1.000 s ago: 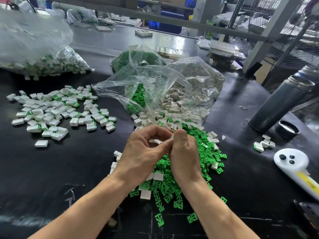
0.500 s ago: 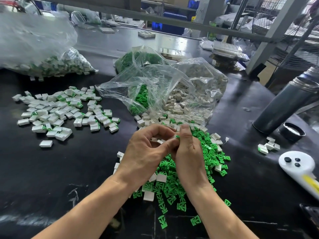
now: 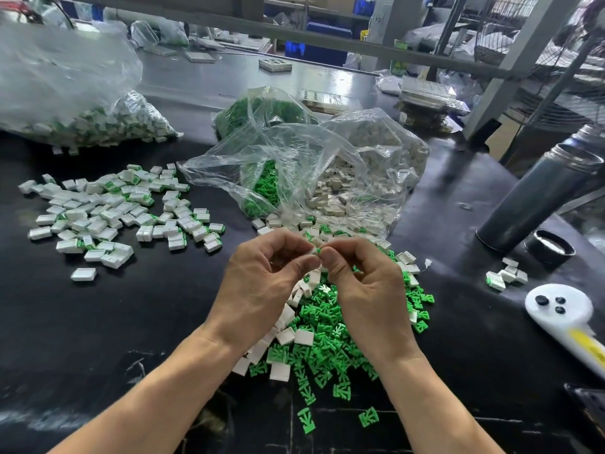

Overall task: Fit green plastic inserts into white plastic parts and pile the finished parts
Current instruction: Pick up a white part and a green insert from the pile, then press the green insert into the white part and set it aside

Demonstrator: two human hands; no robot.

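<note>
My left hand (image 3: 262,286) and my right hand (image 3: 366,290) meet fingertip to fingertip above the table, pinching one small white part with a green insert (image 3: 317,251) between them. Under my hands lies a loose heap of green inserts (image 3: 327,342) mixed with bare white parts (image 3: 288,335). The pile of finished parts (image 3: 114,211) spreads over the black table (image 3: 131,316) at the left. Most of the pinched piece is hidden by my fingers.
An open clear bag (image 3: 311,178) holding green inserts and white parts lies behind my hands. Another bag of parts (image 3: 82,103) sits far left. A steel flask (image 3: 537,198), its lid (image 3: 550,247), a few parts (image 3: 505,275) and a white device (image 3: 563,312) stand at the right.
My hands have drawn slightly apart at the palms while the fingertips stay together on the piece; a bit of green now shows between them.
</note>
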